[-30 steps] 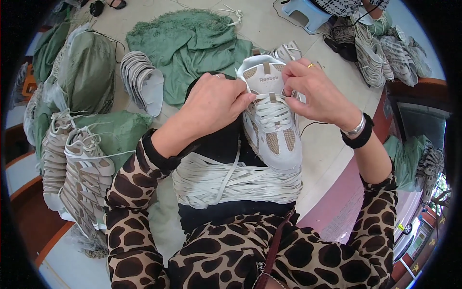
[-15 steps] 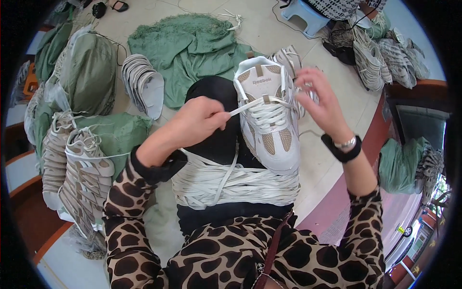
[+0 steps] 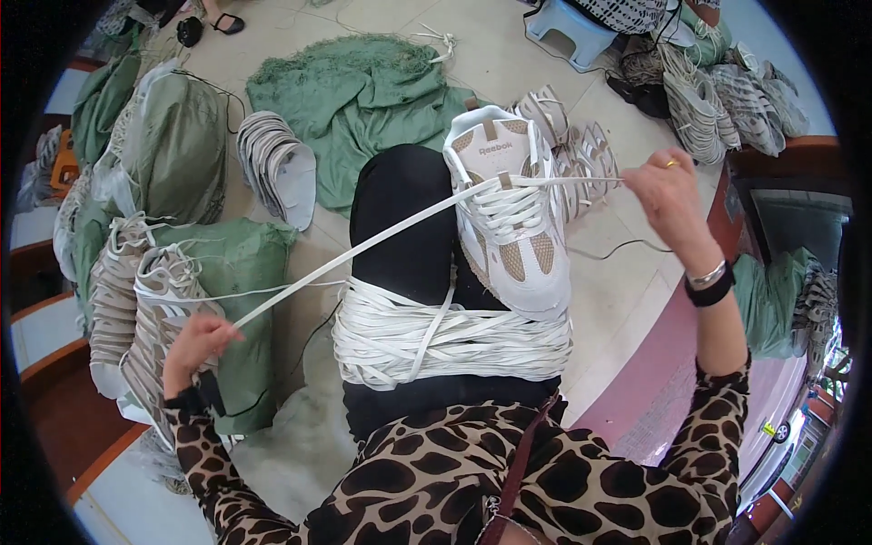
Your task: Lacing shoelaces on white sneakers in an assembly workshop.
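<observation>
A white and beige sneaker upper (image 3: 513, 222) lies on my black-clad thigh, toe toward me, with white lacing across its front. My left hand (image 3: 202, 340) is closed on one end of a white shoelace (image 3: 359, 247), drawn taut far out to the left. Out to the right, my right hand (image 3: 670, 202) pinches the lace's other end, also stretched tight from the upper's top eyelets. A thick bundle of white laces (image 3: 454, 336) lies across my thighs below the toe.
Stacked shoe uppers (image 3: 173, 291) stand at the left beside green sacks (image 3: 238, 318). More uppers (image 3: 275, 168) nest beside a green cloth (image 3: 363, 100) on the tiled floor. Beyond the sneaker upper is another stack (image 3: 586, 163). A blue stool (image 3: 570, 34) with a seated person is far right.
My hands have moved wide apart, the left down and left, the right outward. The lace now runs long and taut to both sides, and my right fingers have closed on it.
</observation>
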Motion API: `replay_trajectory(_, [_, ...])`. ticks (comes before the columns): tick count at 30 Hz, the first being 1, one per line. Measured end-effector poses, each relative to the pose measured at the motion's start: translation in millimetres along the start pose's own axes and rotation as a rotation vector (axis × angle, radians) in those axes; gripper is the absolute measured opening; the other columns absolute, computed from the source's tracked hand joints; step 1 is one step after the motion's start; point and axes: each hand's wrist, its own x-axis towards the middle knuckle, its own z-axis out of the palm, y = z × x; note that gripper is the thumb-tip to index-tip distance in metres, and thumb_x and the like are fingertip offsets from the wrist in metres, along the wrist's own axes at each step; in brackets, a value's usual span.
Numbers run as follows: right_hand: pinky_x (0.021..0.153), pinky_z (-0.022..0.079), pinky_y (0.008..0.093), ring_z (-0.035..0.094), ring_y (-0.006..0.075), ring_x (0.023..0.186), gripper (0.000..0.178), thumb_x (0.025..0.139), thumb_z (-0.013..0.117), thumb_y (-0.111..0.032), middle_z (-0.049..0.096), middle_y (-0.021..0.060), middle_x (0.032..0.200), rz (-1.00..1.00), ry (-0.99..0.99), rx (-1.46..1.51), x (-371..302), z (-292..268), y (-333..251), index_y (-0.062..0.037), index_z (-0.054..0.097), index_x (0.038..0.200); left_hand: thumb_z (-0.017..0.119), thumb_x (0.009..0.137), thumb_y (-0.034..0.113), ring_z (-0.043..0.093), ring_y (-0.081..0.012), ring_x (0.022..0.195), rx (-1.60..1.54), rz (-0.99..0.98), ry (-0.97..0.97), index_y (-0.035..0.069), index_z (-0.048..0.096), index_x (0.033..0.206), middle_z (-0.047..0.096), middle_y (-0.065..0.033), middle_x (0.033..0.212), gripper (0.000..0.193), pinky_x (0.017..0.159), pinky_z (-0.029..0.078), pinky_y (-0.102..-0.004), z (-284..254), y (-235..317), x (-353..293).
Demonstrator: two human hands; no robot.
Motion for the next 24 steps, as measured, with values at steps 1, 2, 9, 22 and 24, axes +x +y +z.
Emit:
replay_trajectory(1, [0.083,0.038,0.0377,0.058,0.0209,0.077,0.009,0.08,0.064,-0.012,0.062,0.0027,0.075,-0.03,-0.033,-0.061,-2.6,-4.9,10.3,-0.0123,0.067,0.088,0.063,0.089,0.022,0.047,-0.0061,0.056,-0.002,0.001,0.005,0.002,0.072,0.083,0.053,0.0037,0.059,0.023,0.052,0.037,-0.0222,-5.0,-23.8,-10.8])
replay_trajectory(2, [0.083,0.038,0.0377,0.058,0.0209,0.077,0.009,0.08,0.064,-0.012,0.062,0.0027,0.075,-0.035,-0.03,-0.063,-7.0,-8.8,18.6,-0.0123,0.067,0.088,0.063,0.089,0.022,0.048,-0.0066,0.056,-0.069,-0.056,0.05,0.002,0.072,0.084,0.054,0.0029,0.06,0.022,0.053,0.037,-0.0223,-8.5,-49.7,-21.3])
replay_trajectory(9, [0.078,0.045,0.0316,0.063,0.0225,0.091,0.016,0.092,0.058,-0.018,0.067,0.0085,0.104,0.834,-0.096,0.252,-102.6,-11.7,116.9,-0.0066,0.068,0.099,0.06,0.093,0.021,0.056,-0.0103,0.059,-0.461,-0.067,0.185,0.0,0.068,0.09,0.063,-0.0025,0.067,0.023,0.056,0.043,-0.0232,4.9,-115.5,-41.4])
replay_trajectory(22, [0.056,0.042,0.0227,0.046,0.0117,0.062,0.026,0.097,0.051,-0.005,0.058,0.0096,0.083,1.167,1.303,1.727,-292.8,8.5,217.3,0.0043,0.051,0.121,0.042,0.1,0.009,0.054,-0.0295,0.121,-1.725,0.308,0.872,-0.009,0.049,0.124,0.055,-0.0203,0.128,0.03,0.107,0.042,-0.041,46.9,-68.5,80.7])
replay_trajectory(24, [0.048,0.034,0.0208,0.037,0.008,0.055,0.027,0.097,0.051,-0.006,0.055,0.0066,0.078,1.173,1.199,1.532,-283.3,10.5,189.4,0.0028,0.05,0.122,0.042,0.099,0.006,0.051,-0.0304,0.124,-1.775,0.381,0.843,-0.012,0.047,0.123,0.052,-0.0221,0.131,0.031,0.108,0.041,-0.0426,31.3,-77.3,72.7])
